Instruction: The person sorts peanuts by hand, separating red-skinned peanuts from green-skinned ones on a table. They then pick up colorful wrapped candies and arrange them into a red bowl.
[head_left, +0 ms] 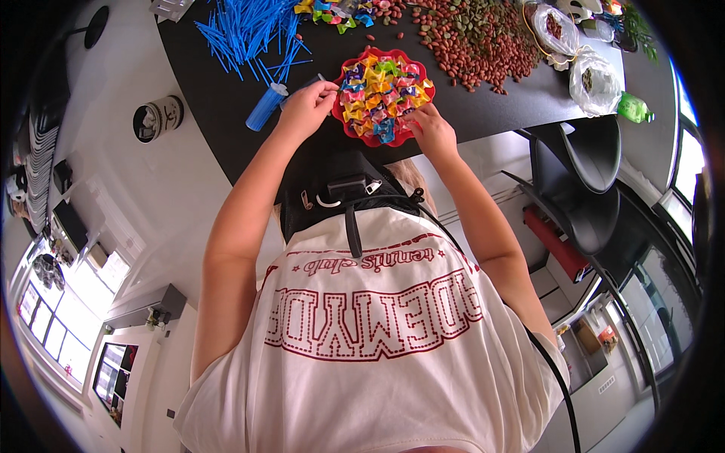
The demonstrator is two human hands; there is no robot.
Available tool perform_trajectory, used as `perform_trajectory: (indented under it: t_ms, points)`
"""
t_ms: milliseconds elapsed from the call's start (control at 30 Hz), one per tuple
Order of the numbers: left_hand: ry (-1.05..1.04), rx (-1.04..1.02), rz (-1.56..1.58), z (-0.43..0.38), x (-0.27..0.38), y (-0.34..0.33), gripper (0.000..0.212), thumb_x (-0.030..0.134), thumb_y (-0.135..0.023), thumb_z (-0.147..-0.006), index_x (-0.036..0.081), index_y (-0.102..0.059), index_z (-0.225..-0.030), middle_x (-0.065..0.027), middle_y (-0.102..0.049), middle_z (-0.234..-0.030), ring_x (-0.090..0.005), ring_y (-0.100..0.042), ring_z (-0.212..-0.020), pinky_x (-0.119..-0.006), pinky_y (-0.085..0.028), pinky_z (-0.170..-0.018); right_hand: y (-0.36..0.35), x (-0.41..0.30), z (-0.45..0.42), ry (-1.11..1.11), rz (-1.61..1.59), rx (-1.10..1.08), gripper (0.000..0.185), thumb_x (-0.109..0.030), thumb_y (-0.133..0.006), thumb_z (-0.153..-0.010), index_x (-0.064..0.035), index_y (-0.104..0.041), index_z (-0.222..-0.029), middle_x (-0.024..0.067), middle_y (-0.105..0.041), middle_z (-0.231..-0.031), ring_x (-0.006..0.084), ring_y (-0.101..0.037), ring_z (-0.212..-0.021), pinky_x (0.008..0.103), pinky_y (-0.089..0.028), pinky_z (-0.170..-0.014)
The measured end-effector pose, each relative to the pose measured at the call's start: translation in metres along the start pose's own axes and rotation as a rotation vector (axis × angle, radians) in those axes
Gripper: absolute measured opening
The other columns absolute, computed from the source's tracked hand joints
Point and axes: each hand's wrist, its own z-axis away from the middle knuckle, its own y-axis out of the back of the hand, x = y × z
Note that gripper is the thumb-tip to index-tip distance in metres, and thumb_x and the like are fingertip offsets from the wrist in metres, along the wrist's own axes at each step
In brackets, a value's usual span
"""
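Note:
A red scalloped dish holds a heap of wrapped candies in yellow, pink, blue and green on a dark tabletop. My left hand is at the dish's left rim, thumb and fingertips close together; whether they grip the rim is unclear. My right hand is at the lower right rim, its fingertips at the candies there; whether they pinch one cannot be told. A clear container of blue sticks lies left of my left hand. Another container, partly hidden behind that hand, lies beside it.
Loose blue sticks are heaped at the upper left, with more candies beside them. Peanuts and greenish seeds spread to the right. Plastic bags and a green bottle stand near the right end. Black chairs are below the table edge.

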Motion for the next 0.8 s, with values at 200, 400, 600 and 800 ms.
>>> perform_trajectory:
  t_ms: [200, 400, 600, 800]
  points:
    - [-0.079, 0.207, -0.233, -0.018, -0.007, 0.014, 0.02, 0.014, -0.06, -0.087, 0.004, -0.064, -0.105, -0.0093, -0.067, -0.09, -0.0184, -0.065, -0.076, -0.029, -0.05, -0.069, -0.006, -0.003, -0.007, -0.028, 0.014, -0.046, 0.011, -0.025, -0.063, -0.083, -0.0196, -0.066, -0.092, 0.0012, -0.059, -0.1, 0.0238, -0.064, -0.083, 0.0368, -0.052, -0.069]
    - [-0.122, 0.354, -0.322, -0.053, -0.014, 0.034, 0.022, 0.013, -0.063, -0.083, 0.005, -0.063, -0.103, -0.0084, -0.065, -0.085, -0.0243, -0.063, -0.079, -0.035, -0.05, -0.069, -0.003, -0.006, -0.007, -0.023, 0.035, -0.071, 0.016, -0.028, -0.064, -0.082, -0.0201, -0.068, -0.095, 0.0004, -0.06, -0.101, 0.0226, -0.064, -0.084, 0.036, -0.052, -0.07]
    - [-0.126, 0.452, -0.485, -0.091, -0.02, 0.053, 0.03, 0.02, -0.063, -0.083, 0.01, -0.06, -0.112, -0.0079, -0.066, -0.092, -0.0267, -0.063, -0.087, -0.039, -0.052, -0.071, 0.003, -0.014, -0.006, -0.023, -0.003, -0.006, 0.019, -0.032, -0.066, -0.082, -0.0202, -0.069, -0.096, -0.0002, -0.062, -0.098, 0.0223, -0.065, -0.081, 0.0355, -0.052, -0.068]
    - [-0.054, 0.488, -0.6, -0.126, -0.014, 0.074, 0.034, 0.024, -0.061, -0.085, 0.018, -0.057, -0.118, -0.0077, -0.064, -0.101, -0.0297, -0.063, -0.092, -0.042, -0.052, -0.071, 0.02, -0.031, -0.007, -0.044, -0.01, 0.056, 0.021, -0.032, -0.066, -0.083, -0.018, -0.068, -0.098, 0.0019, -0.061, -0.098, 0.0242, -0.065, -0.078, 0.0363, -0.052, -0.064]
